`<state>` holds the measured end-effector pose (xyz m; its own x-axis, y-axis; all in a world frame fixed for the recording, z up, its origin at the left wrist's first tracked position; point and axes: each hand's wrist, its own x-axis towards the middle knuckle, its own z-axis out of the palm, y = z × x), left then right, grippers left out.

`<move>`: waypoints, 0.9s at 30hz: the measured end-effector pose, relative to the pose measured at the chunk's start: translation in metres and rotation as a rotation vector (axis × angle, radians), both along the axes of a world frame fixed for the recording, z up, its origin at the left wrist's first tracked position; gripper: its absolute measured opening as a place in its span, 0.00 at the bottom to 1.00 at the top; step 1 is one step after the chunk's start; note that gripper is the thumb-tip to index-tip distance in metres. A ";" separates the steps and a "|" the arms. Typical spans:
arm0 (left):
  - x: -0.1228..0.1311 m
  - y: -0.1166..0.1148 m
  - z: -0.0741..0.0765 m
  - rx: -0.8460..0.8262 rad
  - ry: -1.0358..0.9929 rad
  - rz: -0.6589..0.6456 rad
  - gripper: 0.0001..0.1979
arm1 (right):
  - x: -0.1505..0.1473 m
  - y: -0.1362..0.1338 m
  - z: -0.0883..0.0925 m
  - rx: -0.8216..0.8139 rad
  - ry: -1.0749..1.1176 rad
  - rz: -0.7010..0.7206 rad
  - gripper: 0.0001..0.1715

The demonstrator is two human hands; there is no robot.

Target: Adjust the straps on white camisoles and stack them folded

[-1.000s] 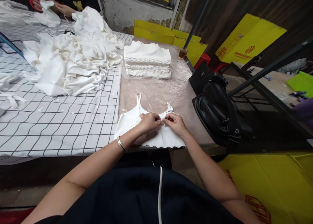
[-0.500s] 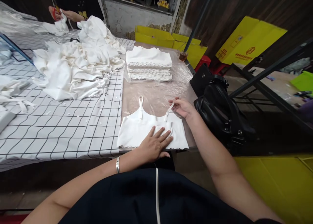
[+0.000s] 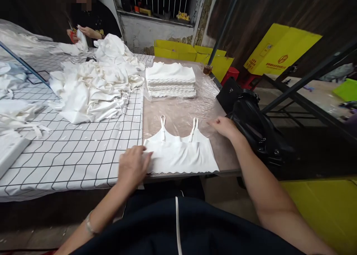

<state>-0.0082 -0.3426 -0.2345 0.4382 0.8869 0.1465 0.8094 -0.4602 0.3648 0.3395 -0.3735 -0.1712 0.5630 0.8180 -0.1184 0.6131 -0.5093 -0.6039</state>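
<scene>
A white camisole top (image 3: pixel 181 156) with two thin straps lies flat at the table's front edge, its scalloped hem toward me. My left hand (image 3: pixel 134 167) is at the top's left side, thumb and fingers apart, with the fingertips at its edge; whether they press on it I cannot tell. To the right of the straps, my right hand (image 3: pixel 225 127) hovers over the table with loosely bent fingers, apart from the top and holding nothing visible. Beyond the top stands a neat stack of folded white garments (image 3: pixel 170 78) on clear plastic.
A loose heap of white garments (image 3: pixel 92 87) covers part of the checked cloth (image 3: pixel 111 154) on the left. Black bags (image 3: pixel 251 125) sit close by my right arm. Across the table a person's hands (image 3: pixel 80 34) hold red-handled scissors and white fabric. Yellow boxes (image 3: pixel 175 50) stand behind.
My right hand has let go of the right strap and moved right. My left hand has slid from the middle of the top to its left edge. Both straps now point away from me.
</scene>
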 end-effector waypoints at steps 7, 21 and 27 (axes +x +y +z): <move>-0.009 0.002 0.006 -0.168 0.150 0.135 0.16 | -0.041 -0.104 -0.051 -0.065 -0.089 -0.062 0.13; -0.010 0.009 0.042 -1.237 -1.116 0.144 0.29 | -0.042 -0.098 -0.020 0.404 0.710 -0.308 0.24; -0.019 0.070 0.115 -1.214 -1.227 0.059 0.19 | -0.011 -0.035 0.049 0.538 0.905 -0.228 0.23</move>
